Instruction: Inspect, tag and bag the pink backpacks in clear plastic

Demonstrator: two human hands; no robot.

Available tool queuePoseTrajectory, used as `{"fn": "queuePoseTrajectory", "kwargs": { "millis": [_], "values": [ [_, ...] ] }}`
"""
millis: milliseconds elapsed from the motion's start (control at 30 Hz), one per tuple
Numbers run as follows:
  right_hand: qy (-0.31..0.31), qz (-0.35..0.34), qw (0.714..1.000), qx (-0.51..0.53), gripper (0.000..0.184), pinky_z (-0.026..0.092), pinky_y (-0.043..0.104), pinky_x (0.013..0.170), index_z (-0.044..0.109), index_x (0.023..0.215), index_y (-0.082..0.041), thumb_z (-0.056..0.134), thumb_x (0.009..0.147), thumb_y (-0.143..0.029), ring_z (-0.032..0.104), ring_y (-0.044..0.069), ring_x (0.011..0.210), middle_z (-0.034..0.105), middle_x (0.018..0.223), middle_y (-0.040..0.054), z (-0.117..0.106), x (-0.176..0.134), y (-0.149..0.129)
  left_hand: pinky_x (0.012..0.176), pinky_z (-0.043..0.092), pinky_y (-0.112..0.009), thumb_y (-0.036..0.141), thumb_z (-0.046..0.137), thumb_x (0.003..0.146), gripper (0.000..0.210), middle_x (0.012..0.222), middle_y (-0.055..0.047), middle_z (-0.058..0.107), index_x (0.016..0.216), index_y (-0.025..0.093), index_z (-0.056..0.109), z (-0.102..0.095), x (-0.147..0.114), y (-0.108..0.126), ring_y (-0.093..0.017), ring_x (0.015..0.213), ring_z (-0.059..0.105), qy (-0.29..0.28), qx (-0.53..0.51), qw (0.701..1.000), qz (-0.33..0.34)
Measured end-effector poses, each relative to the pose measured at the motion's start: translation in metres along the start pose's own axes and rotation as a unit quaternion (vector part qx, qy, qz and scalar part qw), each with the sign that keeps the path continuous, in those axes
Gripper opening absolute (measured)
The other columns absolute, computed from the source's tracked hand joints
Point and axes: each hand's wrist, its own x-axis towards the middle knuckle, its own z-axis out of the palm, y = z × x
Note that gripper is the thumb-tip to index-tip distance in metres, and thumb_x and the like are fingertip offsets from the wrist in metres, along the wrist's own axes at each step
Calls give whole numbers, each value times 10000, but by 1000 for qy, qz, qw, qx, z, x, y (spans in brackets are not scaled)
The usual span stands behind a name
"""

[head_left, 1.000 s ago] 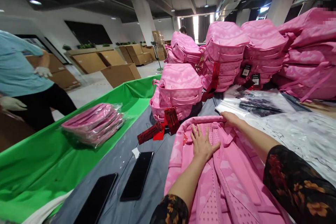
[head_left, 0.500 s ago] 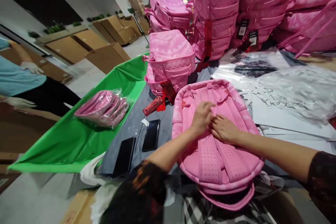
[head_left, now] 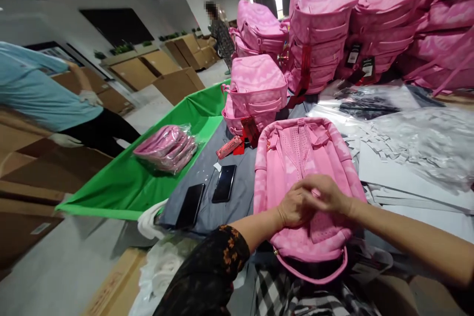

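Note:
A pink patterned backpack [head_left: 344,173] lies in front of me, its back panel and perforated shoulder straps [head_left: 296,140] facing up. Both of my hands meet over the lower half of the straps. My left hand [head_left: 296,206] is closed, its fingers curled down onto the straps and partly covered. My right hand [head_left: 328,193] crosses above it with bent fingers close to the left knuckles. What the right fingers pinch, if anything, is hidden. A rounded pink flap edge [head_left: 314,279] hangs at the backpack's near end.
Stacked pink backpacks [head_left: 322,24] stand behind, some with tags. Two dark phones [head_left: 224,183] lie left. A green cloth bin [head_left: 111,197] holds a plastic-wrapped pink backpack [head_left: 166,148]. Clear plastic bags [head_left: 429,143] cover the right side. A gloved person [head_left: 33,89] stands at far left.
Both hands have moved down the straps toward me and come together, the right now over the left. My view has shifted left. The person at far left has moved slightly.

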Motion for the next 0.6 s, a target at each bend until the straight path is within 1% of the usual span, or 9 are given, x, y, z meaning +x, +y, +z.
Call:
{"fn": "queuePoseTrajectory", "kwargs": {
  "millis": [33, 67, 100, 167, 200, 267, 333, 467, 600],
  "values": [
    [-89, -93, 992, -4, 185, 507, 325, 719, 649, 997, -214, 514, 893, -285, 671, 195, 790, 732, 877, 59, -1, 0, -13, 914, 459, -433, 336, 539, 930, 203, 930, -82, 672, 940, 175, 661, -6, 0, 0, -250, 948, 579, -26, 9, 1000, -6],
    [-183, -169, 968, -13, 147, 489, 326, 695, 651, 940, -217, 558, 853, -289, 654, 197, 748, 725, 834, 50, 0, -1, -25, 928, 456, -443, 361, 564, 925, 220, 960, -87, 679, 968, 173, 669, -13, -1, 1, -256, 960, 581, -53, 16, 998, -1],
    [-265, -217, 939, -23, 117, 467, 323, 657, 647, 894, -219, 590, 819, -287, 632, 193, 694, 714, 783, 38, 2, -2, -33, 952, 449, -455, 372, 567, 929, 243, 1010, -98, 686, 1006, 168, 676, -20, -2, 1, -264, 982, 585, -69, 24, 997, 7],
    [-363, -236, 901, -39, 104, 421, 312, 589, 638, 871, -219, 618, 783, -270, 590, 180, 612, 695, 726, 18, 12, -7, -39, 1055, 395, -503, 363, 506, 969, 323, 1211, -135, 661, 1166, 160, 661, -29, -7, 0, -295, 1125, 567, -55, 44, 997, -25],
    [-377, -223, 898, -39, 124, 408, 309, 573, 638, 890, -218, 615, 777, -263, 586, 180, 604, 697, 730, 16, 18, -10, -36, 1108, 346, -542, 372, 462, 992, 386, 1338, -154, 607, 1272, 161, 625, -29, -10, 0, -323, 1235, 520, -29, 52, 995, -78],
    [-361, -195, 912, -26, 160, 410, 302, 580, 636, 925, -222, 578, 777, -244, 600, 181, 628, 701, 744, 16, 31, -16, -21, 1161, 247, -632, 453, 425, 1004, 526, 1542, -174, 434, 1448, 184, 509, -23, -16, -2, -394, 1421, 349, 21, 55, 975, -213],
    [-325, -187, 927, -12, 143, 416, 294, 594, 623, 880, -229, 528, 774, -219, 603, 175, 628, 680, 691, 5, 41, -19, -1, 1166, 187, -694, 560, 468, 967, 659, 1632, -158, 299, 1541, 245, 400, -13, -19, -5, -444, 1495, 201, 44, 31, 953, -297],
    [-275, -186, 942, -46, 83, 401, 295, 591, 565, 768, -234, 486, 761, -209, 582, 164, 594, 631, 610, -8, 53, -23, 22, 1174, 84, -735, 593, 485, 950, 688, 1671, -103, 238, 1570, 334, 338, -5, -15, -10, -471, 1527, 67, 39, -18, 946, -322],
    [-199, -177, 953, -143, 67, 377, 314, 549, 547, 758, -227, 507, 764, -280, 546, 169, 567, 620, 629, 7, 62, -45, 3, 1188, 39, -725, 568, 491, 944, 692, 1701, -48, 127, 1578, 390, 277, -6, -22, 12, -465, 1536, 3, 22, -67, 937, -342]
  ]
}}
